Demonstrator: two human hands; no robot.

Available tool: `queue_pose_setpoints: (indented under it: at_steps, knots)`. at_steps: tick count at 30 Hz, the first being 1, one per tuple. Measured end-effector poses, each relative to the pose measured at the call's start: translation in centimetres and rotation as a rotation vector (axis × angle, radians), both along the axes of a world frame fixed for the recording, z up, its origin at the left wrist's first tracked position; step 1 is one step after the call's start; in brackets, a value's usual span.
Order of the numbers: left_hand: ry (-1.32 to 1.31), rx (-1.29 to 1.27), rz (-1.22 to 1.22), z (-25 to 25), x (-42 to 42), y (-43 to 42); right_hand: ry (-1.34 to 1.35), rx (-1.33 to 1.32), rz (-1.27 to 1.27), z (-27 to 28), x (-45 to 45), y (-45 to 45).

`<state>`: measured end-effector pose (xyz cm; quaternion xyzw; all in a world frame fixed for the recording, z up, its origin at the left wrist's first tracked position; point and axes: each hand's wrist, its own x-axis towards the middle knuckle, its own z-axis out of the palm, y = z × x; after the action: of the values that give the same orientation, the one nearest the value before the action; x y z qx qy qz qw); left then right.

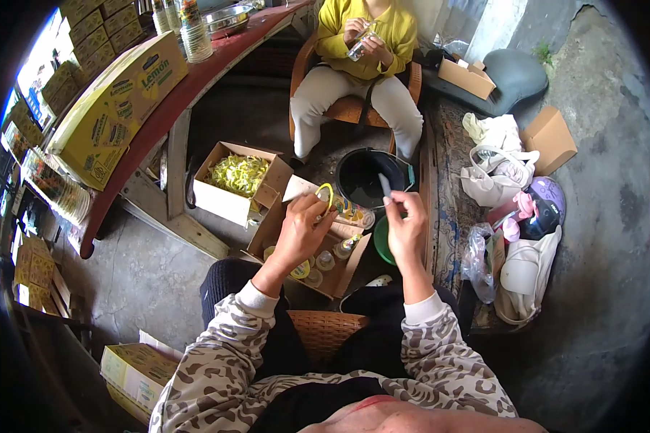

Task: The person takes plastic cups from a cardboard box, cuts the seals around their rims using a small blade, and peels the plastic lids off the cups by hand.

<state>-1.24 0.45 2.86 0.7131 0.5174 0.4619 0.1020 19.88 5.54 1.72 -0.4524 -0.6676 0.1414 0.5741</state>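
Note:
My left hand [302,229] is closed on a thin yellow strip [327,193] that curls up in a loop above the fingers. A short grey blade-like tool [384,184] is pinched in my right hand [406,227], over the black bucket's near side. Between my hands a clear cup stack with a printed label [354,212] lies tilted at the edge of an open cardboard box [334,283]. Several clear containers [325,260] with yellow labels or lids stand in that box. Behind it, another box [227,203] holds a heap of yellow-green strips [237,175].
Beyond the black bucket [348,162], a seated person [368,36] holds a clear container. A green bucket [383,242] is beside my right hand. Left, a red-edged table [195,72] bears yellow cartons [126,108]. Bags [531,270] and a helmet [549,202] lie right.

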Motion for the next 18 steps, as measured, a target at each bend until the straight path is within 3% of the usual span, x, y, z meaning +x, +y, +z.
queue_pose_setpoints:
  at_steps: [6, 18]
  knots:
    - [0.103, 0.054, 0.036, -0.7, 0.7, -0.2, -0.266, 0.173, 0.017, 0.7, -2.4, -2.4]
    - [0.173, 0.091, 0.079, -1.9, 1.7, -0.4, -0.399, 0.231, 0.037, -1.1, -4.0, -3.4]
